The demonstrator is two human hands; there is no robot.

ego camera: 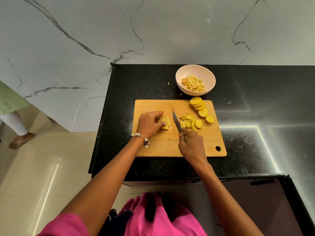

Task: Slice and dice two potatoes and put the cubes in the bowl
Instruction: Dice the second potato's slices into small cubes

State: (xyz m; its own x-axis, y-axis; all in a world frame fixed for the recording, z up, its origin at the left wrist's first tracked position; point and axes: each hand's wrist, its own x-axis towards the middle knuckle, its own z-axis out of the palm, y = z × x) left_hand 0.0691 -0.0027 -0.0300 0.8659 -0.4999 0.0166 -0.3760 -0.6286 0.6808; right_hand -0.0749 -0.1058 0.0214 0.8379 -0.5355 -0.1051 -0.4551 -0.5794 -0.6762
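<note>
Desk: black speckled desk (247, 103) against a white marbled wall (153, 31).
Cutting board: wooden cutting board (170, 147) lies flat on the desk, hanging hole at its near right corner.
Left hand: the left hand (150, 124) is curled over a stack of potato sticks (165, 123) on the left half of the board, fingertips and thumb holding them together; a beaded bracelet (140, 137) sits on the wrist.
Right hand: the right hand (191, 144) grips the handle of a knife (177, 122); a ring shows on one finger. Blade points away from the person, tip up, between the sticks and the cube pile; contact with the board cannot be told.
Cubes on board: a pile of potato cubes (187, 123) lies just right of the blade.
Slices: round potato slices (199, 106) overlap in a row along the board's far right side, with two more near the pile.
Bowl: pale bowl (195, 70) stands on the desk just beyond the board, holding diced potato (193, 84).
Person: pink garment at the bottom edge.
Background: another person's leg and sandal on the floor at far left.
</note>
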